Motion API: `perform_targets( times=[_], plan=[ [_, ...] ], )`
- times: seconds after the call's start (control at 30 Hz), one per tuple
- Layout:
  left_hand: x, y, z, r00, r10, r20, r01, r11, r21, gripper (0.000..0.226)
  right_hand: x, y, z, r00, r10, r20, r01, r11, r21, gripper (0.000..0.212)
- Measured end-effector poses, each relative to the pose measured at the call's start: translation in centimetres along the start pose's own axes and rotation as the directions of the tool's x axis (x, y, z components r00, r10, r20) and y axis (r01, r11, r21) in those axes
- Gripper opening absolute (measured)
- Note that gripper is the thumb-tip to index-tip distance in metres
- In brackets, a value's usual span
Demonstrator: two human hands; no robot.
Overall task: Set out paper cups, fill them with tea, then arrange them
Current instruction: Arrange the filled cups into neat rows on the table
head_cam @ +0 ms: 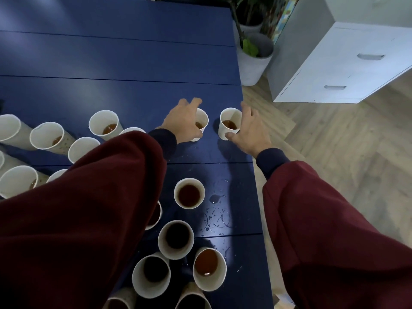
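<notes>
Several white paper cups with brown tea stand on a dark blue table point(116, 61). My left hand point(182, 121) wraps around one cup point(202, 118) on the table's right part. My right hand point(249, 130) touches the side of a neighbouring cup point(230, 122) near the right edge, thumb at its base, fingers spread along its far side. More filled cups stand close to me, such as one point(189, 194) in the middle and another point(209, 267) lower down. A group of cups point(103, 122) stands at the left, partly hidden by my left sleeve.
Spilled drops and wet rings point(217, 216) lie on the table near its right edge. Beyond that edge are a wooden floor point(347, 139), a white plant pot point(254, 61) and a white drawer cabinet point(347, 70).
</notes>
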State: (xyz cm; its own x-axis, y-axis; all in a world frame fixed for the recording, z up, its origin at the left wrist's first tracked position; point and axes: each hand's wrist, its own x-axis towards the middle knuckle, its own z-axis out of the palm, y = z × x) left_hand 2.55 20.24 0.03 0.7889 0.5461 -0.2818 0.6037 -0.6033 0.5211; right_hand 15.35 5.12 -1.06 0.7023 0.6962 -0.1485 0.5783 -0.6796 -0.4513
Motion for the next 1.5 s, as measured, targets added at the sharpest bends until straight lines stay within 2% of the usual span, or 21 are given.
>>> perform_targets(
  times=[0.07,0.17,0.27,0.37,0.47,0.57,0.67,0.83,0.97,1.03,1.1,1.23,1.4,1.5],
  plan=[
    [-0.7,-0.2,-0.3,0.999,-0.015,-0.032,0.016,1.0,0.016,0.087,-1.1,-0.4,0.1,0.997,-0.031,-0.071,0.032,0.999,0.009,0.088],
    [-2.2,-0.6,-0.5,0.994,-0.027,-0.102,0.034,0.997,0.069,0.074,-3.4,-1.3,0.9,0.981,-0.102,-0.167,0.112,0.992,0.049,0.077],
    [-3.9,-1.8,-0.6,0.989,-0.023,-0.145,0.052,0.978,0.202,0.061,-5.2,-2.6,2.0,0.963,-0.177,-0.203,0.198,0.976,0.088,0.067],
    [-5.5,-3.7,-1.2,0.982,-0.11,-0.155,0.165,0.899,0.406,0.059,-6.5,-4.4,2.5,0.95,-0.239,-0.203,0.261,0.961,0.088,0.065],
    [-7.0,-5.8,-1.8,0.968,-0.209,-0.138,0.25,0.833,0.493,0.057,-7.4,-5.8,2.9,0.929,-0.295,-0.225,0.32,0.944,0.082,0.058],
    [-7.9,-7.3,-2.3,0.965,-0.235,-0.115,0.261,0.83,0.493,0.05,-7.7,-7.1,3.0,0.92,-0.332,-0.21,0.351,0.934,0.06,0.055],
    [-8.3,-7.5,-2.9,0.98,-0.173,-0.1,0.2,0.852,0.485,0.04,-7.9,-8.3,3.0,0.909,-0.384,-0.164,0.393,0.919,0.027,0.053],
    [-8.1,-6.9,-5.1,0.98,-0.123,-0.16,0.167,0.937,0.307,0.047,-8.1,-10.3,3.9,0.898,-0.44,-0.004,0.439,0.896,0.064,0.067],
    [-8.5,-3.9,-7.4,0.987,-0.067,-0.149,0.1,0.968,0.23,0.048,-8.0,-11.7,5.1,0.931,-0.361,0.062,0.331,0.903,0.275,0.087],
    [-9.1,-1.9,-7.8,0.99,-0.042,-0.136,0.072,0.972,0.222,0.044,-7.9,-11.9,5.5,0.961,-0.278,0.011,0.248,0.873,0.419,0.082],
    [-9.5,-0.2,-7.6,0.995,-0.028,-0.093,0.048,0.976,0.215,0.043,-8.0,-11.7,5.6,0.977,-0.207,-0.046,0.201,0.837,0.508,0.067],
    [-9.7,2.1,-6.3,0.997,0.049,-0.067,-0.036,0.983,0.178,0.051,-8.0,-9.4,4.9,0.983,-0.142,-0.12,0.184,0.831,0.525,0.056],
    [-9.3,2.8,-3.7,0.989,0.149,0.008,-0.149,0.988,0.045,0.078,-8.2,-4.5,3.7,0.989,0.006,-0.145,0.08,0.813,0.577,0.053],
    [-9.5,2.3,-2.4,0.99,0.136,0.035,-0.139,0.986,0.094,0.081,-8.4,-1.5,3.7,0.977,0.064,-0.204,0.068,0.812,0.58,0.052]
  ],
)
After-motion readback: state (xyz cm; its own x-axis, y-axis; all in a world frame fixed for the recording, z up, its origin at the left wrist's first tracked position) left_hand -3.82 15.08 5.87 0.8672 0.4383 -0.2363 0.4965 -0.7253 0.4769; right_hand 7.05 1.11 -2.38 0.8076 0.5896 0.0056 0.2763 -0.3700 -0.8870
